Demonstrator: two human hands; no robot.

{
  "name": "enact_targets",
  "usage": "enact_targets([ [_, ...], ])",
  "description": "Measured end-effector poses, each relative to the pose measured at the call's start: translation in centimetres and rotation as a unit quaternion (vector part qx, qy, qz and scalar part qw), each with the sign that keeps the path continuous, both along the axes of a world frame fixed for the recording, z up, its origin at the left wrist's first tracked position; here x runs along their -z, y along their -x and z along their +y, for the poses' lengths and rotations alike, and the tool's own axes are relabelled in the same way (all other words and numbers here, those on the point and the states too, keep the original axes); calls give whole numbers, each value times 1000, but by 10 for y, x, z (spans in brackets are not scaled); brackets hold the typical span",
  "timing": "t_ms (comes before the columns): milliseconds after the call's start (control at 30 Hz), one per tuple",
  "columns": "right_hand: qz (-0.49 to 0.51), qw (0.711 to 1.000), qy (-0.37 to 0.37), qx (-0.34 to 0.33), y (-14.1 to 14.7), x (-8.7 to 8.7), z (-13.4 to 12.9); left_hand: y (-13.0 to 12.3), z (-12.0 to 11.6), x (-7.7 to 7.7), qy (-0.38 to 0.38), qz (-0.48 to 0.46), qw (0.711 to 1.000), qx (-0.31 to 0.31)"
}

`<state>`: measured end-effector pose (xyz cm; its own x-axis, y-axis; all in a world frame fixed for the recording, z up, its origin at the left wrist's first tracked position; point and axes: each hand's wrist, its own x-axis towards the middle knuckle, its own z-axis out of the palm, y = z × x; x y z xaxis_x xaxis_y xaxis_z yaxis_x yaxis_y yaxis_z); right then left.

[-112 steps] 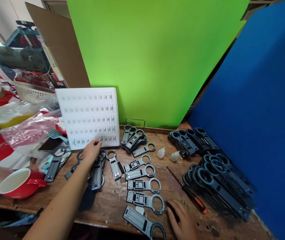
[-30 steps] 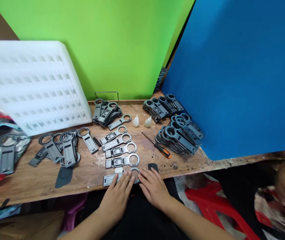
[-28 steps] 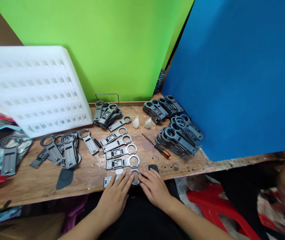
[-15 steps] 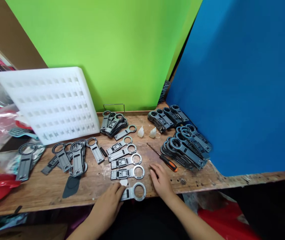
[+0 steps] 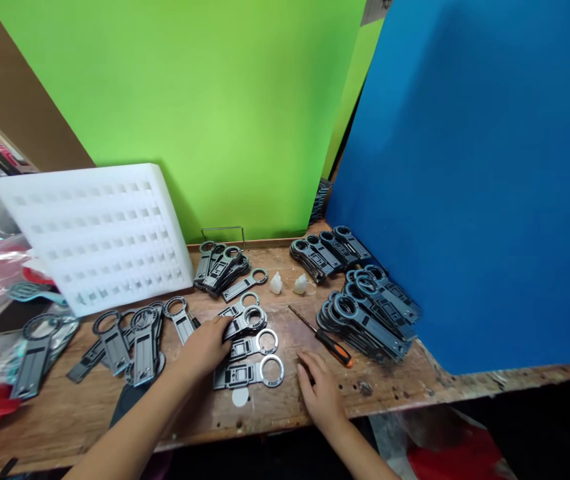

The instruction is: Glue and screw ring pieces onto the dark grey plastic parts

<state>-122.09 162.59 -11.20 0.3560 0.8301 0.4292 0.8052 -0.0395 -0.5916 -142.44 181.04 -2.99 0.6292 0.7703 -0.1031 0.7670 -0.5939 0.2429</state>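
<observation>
Left hand [image 5: 207,347] seemingly gripping ringed bracket [image 5: 238,325], right hand [image 5: 321,392] on table [image 5: 277,415]

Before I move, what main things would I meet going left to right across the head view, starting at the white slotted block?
White slotted block, left hand, ring-ended part at its fingers, first small white piece, second small white piece, right hand, nearer pile of ring-ended parts at right, blue panel.

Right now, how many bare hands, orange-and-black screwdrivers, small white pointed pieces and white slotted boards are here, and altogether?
Bare hands: 2 (left hand, right hand)
Orange-and-black screwdriver: 1
Small white pointed pieces: 2
White slotted board: 1
Total: 6
</observation>
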Motion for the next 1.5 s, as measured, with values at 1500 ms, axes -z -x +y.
enact_targets([
  [1500, 32, 999, 3, -32, -2, -4, 3, -82, 79, -9, -129, 36, 991, 4],
])
